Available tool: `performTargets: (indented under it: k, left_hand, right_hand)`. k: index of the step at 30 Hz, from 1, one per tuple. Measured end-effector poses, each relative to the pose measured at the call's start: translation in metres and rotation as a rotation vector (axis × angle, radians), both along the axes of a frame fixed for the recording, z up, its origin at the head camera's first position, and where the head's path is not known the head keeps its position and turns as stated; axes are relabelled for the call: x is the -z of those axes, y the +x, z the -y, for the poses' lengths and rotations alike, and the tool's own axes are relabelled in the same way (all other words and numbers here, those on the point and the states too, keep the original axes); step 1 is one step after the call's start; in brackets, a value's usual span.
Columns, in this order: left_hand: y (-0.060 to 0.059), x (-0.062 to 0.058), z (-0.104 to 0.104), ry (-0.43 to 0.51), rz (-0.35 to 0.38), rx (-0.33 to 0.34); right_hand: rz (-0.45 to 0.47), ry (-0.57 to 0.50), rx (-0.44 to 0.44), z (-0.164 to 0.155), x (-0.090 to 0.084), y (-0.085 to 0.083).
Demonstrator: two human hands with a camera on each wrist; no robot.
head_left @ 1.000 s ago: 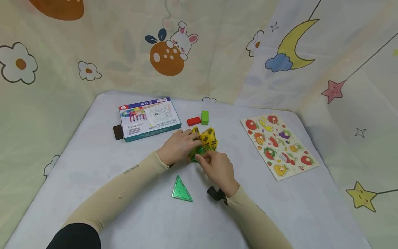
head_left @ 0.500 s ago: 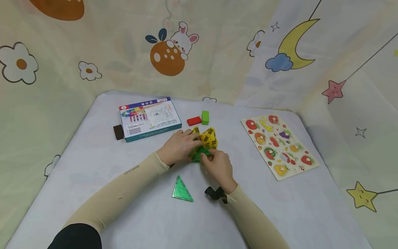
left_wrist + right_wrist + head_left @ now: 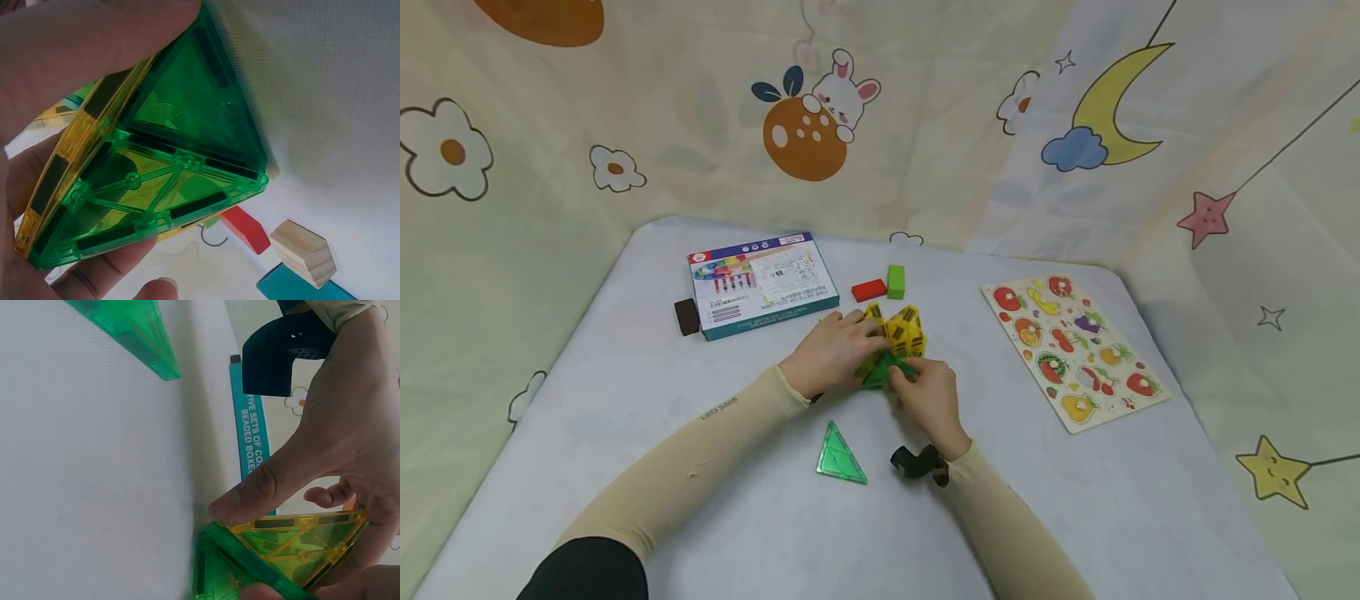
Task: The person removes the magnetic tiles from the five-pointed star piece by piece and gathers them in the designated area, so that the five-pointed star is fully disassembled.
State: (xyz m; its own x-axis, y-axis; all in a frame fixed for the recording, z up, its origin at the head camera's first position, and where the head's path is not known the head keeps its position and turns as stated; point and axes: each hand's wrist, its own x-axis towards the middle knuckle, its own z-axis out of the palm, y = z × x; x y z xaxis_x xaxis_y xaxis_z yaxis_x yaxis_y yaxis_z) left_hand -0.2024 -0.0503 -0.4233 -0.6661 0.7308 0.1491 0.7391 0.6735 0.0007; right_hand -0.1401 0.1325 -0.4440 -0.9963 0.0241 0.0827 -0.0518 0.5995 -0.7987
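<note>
On the white tabletop stands a cluster of see-through magnetic tiles, with yellow tiles (image 3: 906, 333) at the back and green triangle tiles (image 3: 150, 187) at the front. My left hand (image 3: 831, 352) grips its left side, thumb on one face and fingers behind in the left wrist view. With thumb and fingers, my right hand (image 3: 931, 402) pinches a green triangle tile (image 3: 250, 559) at the front of the cluster, right up against a yellow-edged tile (image 3: 300, 547). Nearer me lies a loose green triangle tile (image 3: 840, 457). My left fingers partly hide the yellow tiles.
Behind the cluster lie a red block (image 3: 869, 290) and a green block (image 3: 896, 282). At back left is a flat beaded-column box (image 3: 763, 287), with a dark block (image 3: 687, 317) beside it. A fruit picture board (image 3: 1075, 354) lies to the right. Printed fabric walls surround the table.
My right hand has shifted slightly forward, and the green triangle tile in its fingers has tilted up against the cluster. My left hand keeps its grip in the same place.
</note>
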Motion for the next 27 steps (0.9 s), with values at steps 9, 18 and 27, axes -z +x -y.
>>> performTargets:
  k: [9, 18, 27]
  left_hand:
    - [0.0, 0.0, -0.001, -0.005, -0.023, 0.01]
    - [-0.001, 0.001, 0.002, 0.02, 0.028, 0.019]
    - [-0.003, 0.0, 0.009, 0.089, 0.138, -0.003]
  right_hand:
    - [0.085, 0.015, -0.085, -0.015, -0.004, 0.009]
    - [0.221, 0.072, -0.242, -0.062, -0.01, 0.021]
    - [0.293, 0.188, -0.23, -0.116, -0.012, 0.028]
